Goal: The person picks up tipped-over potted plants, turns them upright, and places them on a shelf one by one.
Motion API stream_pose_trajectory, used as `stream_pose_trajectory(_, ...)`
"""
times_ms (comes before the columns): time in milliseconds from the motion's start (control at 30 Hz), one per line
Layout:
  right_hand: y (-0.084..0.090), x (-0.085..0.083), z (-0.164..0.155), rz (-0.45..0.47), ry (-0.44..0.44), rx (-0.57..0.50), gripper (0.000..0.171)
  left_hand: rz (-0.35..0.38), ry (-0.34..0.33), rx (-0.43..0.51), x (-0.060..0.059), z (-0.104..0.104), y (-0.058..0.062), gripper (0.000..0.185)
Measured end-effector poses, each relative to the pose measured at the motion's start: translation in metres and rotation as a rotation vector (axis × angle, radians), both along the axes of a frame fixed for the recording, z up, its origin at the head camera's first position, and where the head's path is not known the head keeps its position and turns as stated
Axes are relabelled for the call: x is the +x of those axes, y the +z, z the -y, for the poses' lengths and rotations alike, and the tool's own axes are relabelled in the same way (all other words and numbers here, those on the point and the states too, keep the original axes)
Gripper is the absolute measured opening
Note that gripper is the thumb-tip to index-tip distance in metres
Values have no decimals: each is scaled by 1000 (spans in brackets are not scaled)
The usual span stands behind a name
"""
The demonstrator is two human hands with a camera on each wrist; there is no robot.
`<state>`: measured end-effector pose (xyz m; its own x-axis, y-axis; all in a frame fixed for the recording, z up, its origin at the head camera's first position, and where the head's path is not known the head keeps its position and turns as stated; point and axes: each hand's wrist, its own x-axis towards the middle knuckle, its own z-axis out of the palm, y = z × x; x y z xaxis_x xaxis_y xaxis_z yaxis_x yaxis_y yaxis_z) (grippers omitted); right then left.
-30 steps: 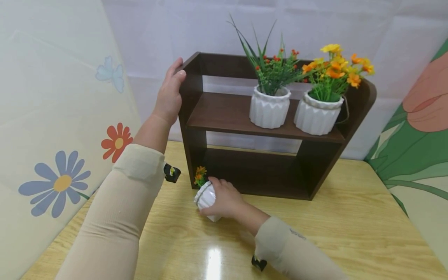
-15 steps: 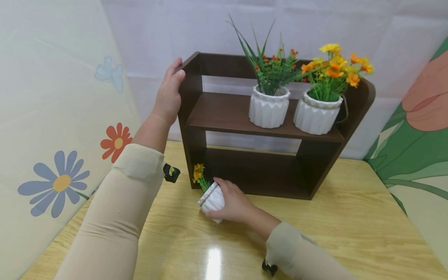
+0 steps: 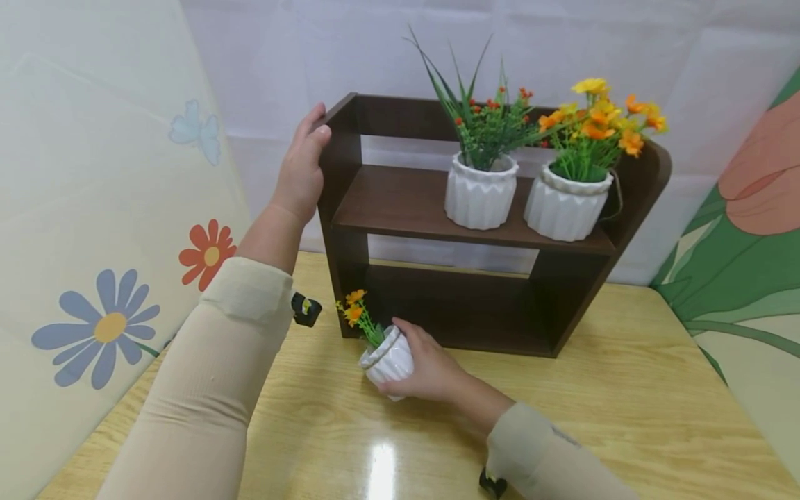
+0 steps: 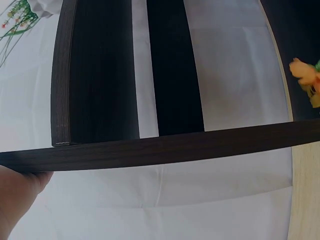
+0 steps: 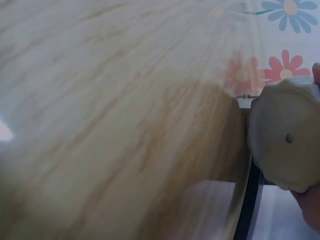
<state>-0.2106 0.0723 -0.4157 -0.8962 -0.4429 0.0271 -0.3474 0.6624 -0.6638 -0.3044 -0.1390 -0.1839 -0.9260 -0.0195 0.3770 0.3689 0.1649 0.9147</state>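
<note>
My right hand (image 3: 431,367) grips a small white ribbed flowerpot (image 3: 390,357) low in front of the shelf's left end. The pot tilts to the left, with orange flowers (image 3: 354,309) leaning out of it. In the right wrist view, its round base (image 5: 285,135) with a small drain hole faces the camera. My left hand (image 3: 301,173) rests against the outside of the left side panel of a dark brown two-tier shelf (image 3: 406,198), near its top. Part of that hand (image 4: 20,192) shows in the left wrist view, touching the panel.
On the shelf's upper tier stand a white pot with grass and red berries (image 3: 481,194) and a white pot with yellow and orange flowers (image 3: 567,205), right of centre. The shelf stands on a light wooden table (image 3: 650,396), before a white cloth backdrop (image 3: 269,62).
My right hand has moved slightly right with the potted flowers, turning the pot so that more of the flowers shows. The left hand and the shelf stay in place.
</note>
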Motion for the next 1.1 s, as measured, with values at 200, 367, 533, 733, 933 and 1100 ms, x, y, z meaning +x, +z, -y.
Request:
stream_pose_trajectory(200, 0, 4, -8, 5, 8, -37, 114, 2, 4, -5, 0, 0, 0, 52)
stream_pose_trajectory(367, -1, 6, -14, 3, 26, -76, 115, 7, 8, -12, 1, 0, 1, 52)
stream_pose_trajectory(533, -3, 7, -20, 17, 26, -88, 116, 10, 11, -18, 1, 0, 1, 52)
stream_pose_trajectory(733, -5, 10, -26, 31, 16, -107, 116, 0, 15, -23, 1, 0, 1, 52)
stream_pose_trajectory(933, -6, 13, -30, 65, 7, -133, 115, 4, 11, -15, 1, 1, 0, 52)
stream_pose_trajectory(1100, -9, 15, -33, 113, -16, -160, 117, 3, 15, -25, 1, 1, 0, 52)
